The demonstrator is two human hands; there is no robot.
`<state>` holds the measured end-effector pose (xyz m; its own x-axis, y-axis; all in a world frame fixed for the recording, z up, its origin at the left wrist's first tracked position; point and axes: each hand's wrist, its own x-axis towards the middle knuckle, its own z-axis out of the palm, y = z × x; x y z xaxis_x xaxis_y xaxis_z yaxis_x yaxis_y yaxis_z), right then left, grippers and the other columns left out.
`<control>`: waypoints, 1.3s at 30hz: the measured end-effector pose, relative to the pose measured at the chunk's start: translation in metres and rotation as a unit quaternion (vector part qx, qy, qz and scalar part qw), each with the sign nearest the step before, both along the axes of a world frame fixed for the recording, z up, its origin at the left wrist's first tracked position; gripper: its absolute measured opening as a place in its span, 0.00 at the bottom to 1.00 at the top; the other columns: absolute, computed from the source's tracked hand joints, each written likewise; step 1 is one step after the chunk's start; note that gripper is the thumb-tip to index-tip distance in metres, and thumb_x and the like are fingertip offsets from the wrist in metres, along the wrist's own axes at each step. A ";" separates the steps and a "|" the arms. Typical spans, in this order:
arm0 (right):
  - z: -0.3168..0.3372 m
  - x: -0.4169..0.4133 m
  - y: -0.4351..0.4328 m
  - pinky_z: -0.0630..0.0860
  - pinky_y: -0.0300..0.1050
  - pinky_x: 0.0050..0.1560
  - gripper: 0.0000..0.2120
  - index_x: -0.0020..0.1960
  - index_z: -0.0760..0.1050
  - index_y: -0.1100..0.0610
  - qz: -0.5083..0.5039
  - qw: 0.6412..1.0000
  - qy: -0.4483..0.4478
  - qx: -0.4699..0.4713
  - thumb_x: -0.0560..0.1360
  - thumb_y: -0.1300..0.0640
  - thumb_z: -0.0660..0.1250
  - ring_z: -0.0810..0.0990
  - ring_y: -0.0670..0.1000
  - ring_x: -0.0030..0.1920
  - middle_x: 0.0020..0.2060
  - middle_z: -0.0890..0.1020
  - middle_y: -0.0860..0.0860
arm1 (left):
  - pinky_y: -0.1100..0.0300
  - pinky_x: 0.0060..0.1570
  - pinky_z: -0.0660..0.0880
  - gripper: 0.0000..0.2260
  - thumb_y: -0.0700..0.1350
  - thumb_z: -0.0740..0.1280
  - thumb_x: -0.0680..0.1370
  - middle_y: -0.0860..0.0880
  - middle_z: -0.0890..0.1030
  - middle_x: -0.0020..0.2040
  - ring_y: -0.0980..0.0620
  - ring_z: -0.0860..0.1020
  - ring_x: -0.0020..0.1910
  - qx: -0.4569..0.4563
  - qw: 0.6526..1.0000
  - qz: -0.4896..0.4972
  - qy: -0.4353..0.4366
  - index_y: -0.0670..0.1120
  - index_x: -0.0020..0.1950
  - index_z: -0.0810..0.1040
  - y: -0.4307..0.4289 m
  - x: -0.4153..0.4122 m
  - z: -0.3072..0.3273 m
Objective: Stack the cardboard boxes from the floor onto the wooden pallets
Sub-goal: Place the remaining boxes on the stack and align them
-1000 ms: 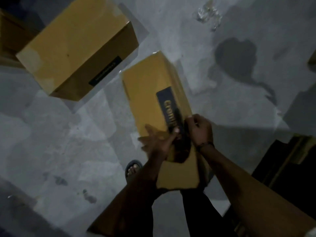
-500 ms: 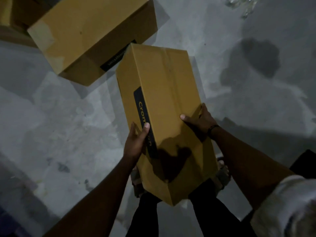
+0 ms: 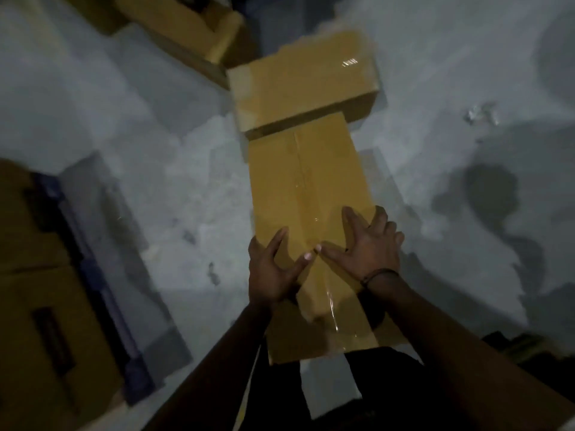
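1. Lying long and narrow down the centre of the frame, the cardboard box (image 3: 306, 188) is smooth tan board with a glossy strip of clear tape (image 3: 300, 181) along its top seam.
2. The left hand (image 3: 273, 270) lies at the box's left edge, fingers straight and thumb stretched across the top. The right hand (image 3: 370, 247) is spread flat on the top, gripping nothing, with a dark band (image 3: 378, 275) round its wrist.
3. The box's far end meets a second box (image 3: 305, 82). Whether they touch is unclear.
4. The near end stands over the person's dark legs, and its underside is hidden.
5. More boxes (image 3: 186, 29) at the upper left are blurred. A stack (image 3: 37, 290) at the left edge is cut off.
6. The floor (image 3: 124, 119) is mottled grey concrete with a dark stain (image 3: 488, 194) at right.
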<state>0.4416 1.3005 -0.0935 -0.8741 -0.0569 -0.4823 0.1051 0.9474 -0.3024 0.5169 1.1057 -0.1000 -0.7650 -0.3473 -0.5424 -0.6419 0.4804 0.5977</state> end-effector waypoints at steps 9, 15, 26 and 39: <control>0.233 0.010 -0.195 0.70 0.58 0.65 0.55 0.81 0.46 0.40 0.272 0.955 0.103 -0.059 0.62 0.16 0.59 0.71 0.66 0.65 0.73 0.54 0.61 | 0.41 0.69 0.68 0.53 0.84 0.62 0.63 0.44 0.57 0.79 0.38 0.58 0.77 -0.174 0.946 0.272 0.029 0.68 0.81 0.46 -0.116 0.100 0.222; 0.290 0.079 -0.337 0.64 0.59 0.72 0.52 0.81 0.48 0.39 0.383 0.910 0.139 -0.075 0.63 0.16 0.53 0.62 0.67 0.73 0.80 0.43 0.60 | 0.41 0.70 0.67 0.53 0.86 0.59 0.61 0.43 0.59 0.79 0.38 0.58 0.78 -0.212 0.905 0.367 0.034 0.66 0.82 0.50 -0.227 0.177 0.284; 0.330 0.235 -0.520 0.65 0.59 0.71 0.48 0.80 0.52 0.40 0.526 0.822 0.137 -0.171 0.68 0.17 0.51 0.64 0.66 0.72 0.81 0.45 0.51 | 0.46 0.64 0.71 0.52 0.83 0.61 0.63 0.43 0.66 0.76 0.39 0.65 0.71 -0.354 0.796 0.488 -0.042 0.63 0.82 0.54 -0.373 0.345 0.357; 0.337 0.311 -0.671 0.65 0.64 0.70 0.49 0.81 0.50 0.41 0.678 0.704 0.032 -0.210 0.68 0.17 0.50 0.58 0.68 0.76 0.81 0.44 0.46 | 0.41 0.68 0.71 0.54 0.85 0.59 0.62 0.41 0.63 0.79 0.36 0.63 0.76 -0.350 0.692 0.610 -0.161 0.62 0.82 0.53 -0.458 0.424 0.376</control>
<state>0.7525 0.6290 0.2432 0.1028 -0.9854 -0.1359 -0.8353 -0.0113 -0.5497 0.9413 0.6481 0.2764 0.4510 -0.8924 0.0117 -0.8708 -0.4371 0.2250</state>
